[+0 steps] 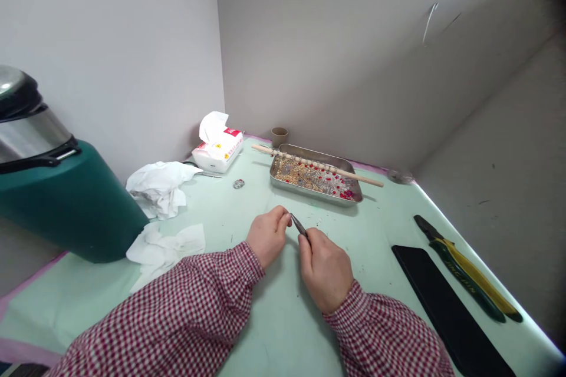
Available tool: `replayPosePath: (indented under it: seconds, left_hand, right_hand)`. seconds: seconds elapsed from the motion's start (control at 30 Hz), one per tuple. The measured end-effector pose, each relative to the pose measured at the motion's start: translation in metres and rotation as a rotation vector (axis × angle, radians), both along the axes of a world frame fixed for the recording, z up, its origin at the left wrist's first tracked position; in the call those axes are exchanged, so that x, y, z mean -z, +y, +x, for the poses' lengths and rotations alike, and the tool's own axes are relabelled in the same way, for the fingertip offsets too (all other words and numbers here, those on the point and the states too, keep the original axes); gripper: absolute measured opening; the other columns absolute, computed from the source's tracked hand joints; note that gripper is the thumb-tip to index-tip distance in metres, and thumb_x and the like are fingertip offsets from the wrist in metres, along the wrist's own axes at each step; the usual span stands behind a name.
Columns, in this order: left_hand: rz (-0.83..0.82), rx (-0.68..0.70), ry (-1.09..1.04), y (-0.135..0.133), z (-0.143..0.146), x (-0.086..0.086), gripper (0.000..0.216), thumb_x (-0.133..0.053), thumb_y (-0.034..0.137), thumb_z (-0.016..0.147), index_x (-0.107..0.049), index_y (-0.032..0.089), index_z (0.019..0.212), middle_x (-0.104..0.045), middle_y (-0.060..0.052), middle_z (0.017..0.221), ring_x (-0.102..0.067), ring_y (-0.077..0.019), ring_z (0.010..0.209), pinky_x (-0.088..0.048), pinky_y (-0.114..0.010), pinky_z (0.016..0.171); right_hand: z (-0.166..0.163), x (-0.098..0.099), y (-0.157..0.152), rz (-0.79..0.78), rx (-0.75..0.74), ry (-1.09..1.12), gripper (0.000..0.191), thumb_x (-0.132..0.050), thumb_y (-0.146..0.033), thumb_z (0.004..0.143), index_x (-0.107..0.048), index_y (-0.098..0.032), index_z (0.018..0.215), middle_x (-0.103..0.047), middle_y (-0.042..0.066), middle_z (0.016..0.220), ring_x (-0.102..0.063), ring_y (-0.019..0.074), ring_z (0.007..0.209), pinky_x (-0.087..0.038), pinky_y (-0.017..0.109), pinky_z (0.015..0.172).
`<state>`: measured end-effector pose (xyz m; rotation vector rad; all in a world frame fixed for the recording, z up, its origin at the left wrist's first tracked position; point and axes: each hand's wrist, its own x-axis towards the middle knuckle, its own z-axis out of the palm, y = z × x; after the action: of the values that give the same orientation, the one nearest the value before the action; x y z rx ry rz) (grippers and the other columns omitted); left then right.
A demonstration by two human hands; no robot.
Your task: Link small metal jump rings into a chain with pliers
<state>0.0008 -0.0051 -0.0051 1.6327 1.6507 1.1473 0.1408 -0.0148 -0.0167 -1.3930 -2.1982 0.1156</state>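
Fine-nosed pliers (pixel 298 225) are gripped in my right hand (pixel 326 268), with the handles hidden in the closed fist. Their dark jaws point up and to the left, and the tips meet the fingertips of my left hand (pixel 269 237). The left thumb and fingers are pinched together; whatever lies between them is too small to make out. Beyond both hands stands a metal tray (pixel 316 193) of gold, clear and red beads. A wooden rod (pixel 361 178) with small pieces along it rests across the tray.
At left are a large green thermos (pixel 79 206), crumpled tissues (pixel 161 185) and a tissue pack (pixel 219 150). A small coiled piece (pixel 239 184) lies on the mat, and a cup (pixel 279 136) stands behind. At right lie a black slab (pixel 442 300) and yellow-green pliers (pixel 469 271).
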Motion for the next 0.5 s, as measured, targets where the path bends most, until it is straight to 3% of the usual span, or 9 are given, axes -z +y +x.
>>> replayPosePath:
  seconds: [0.1, 0.27, 0.5]
  left_hand:
    - [-0.044, 0.038, -0.063, 0.002, -0.001, 0.001, 0.025, -0.036, 0.031, 0.081, -0.051, 0.017, 0.067, -0.046, 0.002, 0.055, -0.041, -0.0103, 0.053, -0.033, -0.023, 0.056]
    - [-0.255, 0.197, -0.400, 0.006, -0.003, 0.001, 0.025, -0.036, 0.036, 0.080, -0.051, 0.015, 0.079, -0.036, 0.007, 0.049, -0.028, -0.0064, 0.039, -0.023, -0.020, 0.040]
    - [-0.303, 0.252, -0.451, 0.005, -0.003, -0.002, 0.025, -0.039, 0.035, 0.079, -0.051, 0.014, 0.074, -0.037, 0.006, 0.048, -0.027, -0.0041, 0.037, -0.020, -0.018, 0.036]
  right_hand:
    - [0.001, 0.001, 0.003, -0.068, -0.021, 0.023, 0.024, -0.031, -0.029, 0.087, -0.045, -0.018, 0.072, -0.052, 0.001, 0.064, -0.045, 0.0120, 0.055, -0.027, 0.024, 0.053]
    - [0.005, 0.001, 0.010, -0.185, -0.052, 0.108, 0.027, -0.030, -0.033, 0.088, -0.039, -0.019, 0.067, -0.048, -0.001, 0.060, -0.043, 0.0116, 0.053, -0.026, 0.022, 0.052]
    - [0.007, 0.001, 0.010, -0.206, -0.070, 0.144, 0.025, -0.032, -0.033, 0.087, -0.039, -0.019, 0.067, -0.046, -0.002, 0.060, -0.040, 0.0114, 0.053, -0.026, 0.023, 0.052]
